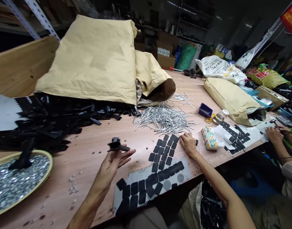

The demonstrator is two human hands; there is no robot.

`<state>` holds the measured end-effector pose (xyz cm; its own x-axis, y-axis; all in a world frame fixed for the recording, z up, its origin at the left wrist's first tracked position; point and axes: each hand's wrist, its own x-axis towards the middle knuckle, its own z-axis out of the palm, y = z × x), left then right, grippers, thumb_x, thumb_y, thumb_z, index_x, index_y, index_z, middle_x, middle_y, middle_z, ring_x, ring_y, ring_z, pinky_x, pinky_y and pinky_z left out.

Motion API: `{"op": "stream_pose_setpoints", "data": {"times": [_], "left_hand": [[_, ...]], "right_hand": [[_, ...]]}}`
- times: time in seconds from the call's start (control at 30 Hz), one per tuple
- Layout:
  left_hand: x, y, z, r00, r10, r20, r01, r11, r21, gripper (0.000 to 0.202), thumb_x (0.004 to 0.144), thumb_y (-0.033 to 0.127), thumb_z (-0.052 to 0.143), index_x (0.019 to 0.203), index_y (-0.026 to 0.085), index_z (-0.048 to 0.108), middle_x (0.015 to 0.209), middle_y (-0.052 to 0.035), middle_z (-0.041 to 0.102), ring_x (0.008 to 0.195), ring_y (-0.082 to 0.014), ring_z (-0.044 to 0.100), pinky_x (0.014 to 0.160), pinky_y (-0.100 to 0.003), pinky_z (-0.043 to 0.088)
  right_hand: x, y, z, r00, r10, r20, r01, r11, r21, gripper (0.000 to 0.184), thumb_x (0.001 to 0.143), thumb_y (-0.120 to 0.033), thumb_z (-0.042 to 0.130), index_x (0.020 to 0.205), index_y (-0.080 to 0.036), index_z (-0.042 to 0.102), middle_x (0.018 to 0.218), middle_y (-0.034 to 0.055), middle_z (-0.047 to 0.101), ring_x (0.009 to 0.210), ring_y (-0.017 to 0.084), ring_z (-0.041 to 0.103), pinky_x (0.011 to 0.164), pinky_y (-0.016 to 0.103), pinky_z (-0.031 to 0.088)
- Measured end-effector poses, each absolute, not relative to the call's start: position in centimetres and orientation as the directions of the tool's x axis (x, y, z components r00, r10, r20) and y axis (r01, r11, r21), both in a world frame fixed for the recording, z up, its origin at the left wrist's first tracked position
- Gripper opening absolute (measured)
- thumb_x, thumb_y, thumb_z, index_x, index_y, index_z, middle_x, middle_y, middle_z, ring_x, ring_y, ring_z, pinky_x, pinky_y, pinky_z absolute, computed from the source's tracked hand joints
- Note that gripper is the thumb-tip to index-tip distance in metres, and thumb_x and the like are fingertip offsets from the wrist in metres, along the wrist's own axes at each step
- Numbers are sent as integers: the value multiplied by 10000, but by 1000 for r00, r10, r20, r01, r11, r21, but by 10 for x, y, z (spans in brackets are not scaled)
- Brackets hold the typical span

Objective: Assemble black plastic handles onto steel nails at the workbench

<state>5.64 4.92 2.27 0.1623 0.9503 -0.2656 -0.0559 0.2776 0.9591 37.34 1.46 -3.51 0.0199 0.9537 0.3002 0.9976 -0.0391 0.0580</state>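
Note:
My left hand [113, 163] is raised above the wooden table [93, 149], palm up, its fingertips closed on a small black plastic part [117, 145]. My right hand [188, 143] rests on the table at the near edge of a heap of thin metal pins [163, 118], fingers curled down onto the pins; whether it grips one I cannot tell. Between my hands lies a grey sheet [157, 178] covered with several black rounded pads [163, 152].
A big pile of black plastic parts [47, 119] spills from tan paper sacks [95, 60] at the left. A yellow bowl of small silver pieces [17, 179] sits near left. Another person's hands [274, 133] work at the far right beside a tan sack [233, 98], a floral box [209, 137] and a blue tray [205, 110].

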Motion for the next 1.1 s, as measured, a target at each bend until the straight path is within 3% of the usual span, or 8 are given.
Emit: {"op": "stream_pose_setpoints", "data": {"times": [0.1,0.2,0.33,0.5,0.63,0.77,0.97,1.1], "left_hand": [[58,44,31,228,918,-323,-244,375,894,532,723,620,551,1043,196,533,995,-132,716,1078,-295,605,954,-456,437],[58,45,38,264,875,-405,-337,478,811,438,739,523,550,1001,173,580,1052,-150,699,1127,-312,569,986,-460,414],[58,50,35,218,822,-526,-330,570,753,361,715,495,587,841,157,586,913,-140,722,955,-299,662,851,-402,519],[54,48,21,183,830,-527,-217,557,802,404,576,279,790,820,205,477,720,-38,716,562,-188,679,536,-276,555],[56,41,25,212,826,-522,-219,561,798,546,551,241,808,957,226,443,687,-7,705,511,-165,655,505,-264,543],[64,33,36,249,813,-526,-240,578,780,622,559,228,788,1090,185,465,662,1,680,519,-159,645,539,-271,545],[64,19,40,219,806,-551,-259,592,763,334,546,261,768,797,161,572,642,26,637,465,-128,603,500,-261,531],[57,4,42,108,805,-584,-213,592,777,191,573,244,737,630,155,578,530,40,593,401,-84,532,404,-180,453]], "right_hand": [[349,-5,-42,-203,946,254,979,196,52,260,898,-126,435,702,-167,602,670,33,550,647,136,445,501,233,292],[330,-15,-42,-467,844,264,879,476,30,240,901,-165,458,699,-182,586,639,7,528,628,124,440,488,220,287],[329,-3,-32,-184,936,301,982,189,12,293,900,-72,398,670,-156,560,643,23,527,568,113,407,430,217,235],[330,-13,-37,-402,882,246,907,421,-29,246,901,-167,443,695,-186,577,662,8,554,629,122,458,464,225,294],[343,-13,-38,-139,950,281,985,161,-57,188,885,-184,485,758,-178,624,714,31,590,703,135,510,491,226,301],[346,-5,-32,-81,946,314,989,115,-91,173,867,-193,513,764,-193,652,708,28,605,717,136,537,503,223,309],[344,-50,3,83,925,370,981,-10,-196,200,857,-214,490,788,-202,677,720,30,627,717,142,580,597,220,392],[362,-123,35,441,870,220,880,-372,-294,162,825,-257,518,822,-222,677,783,14,669,720,146,620,614,225,427]]}}
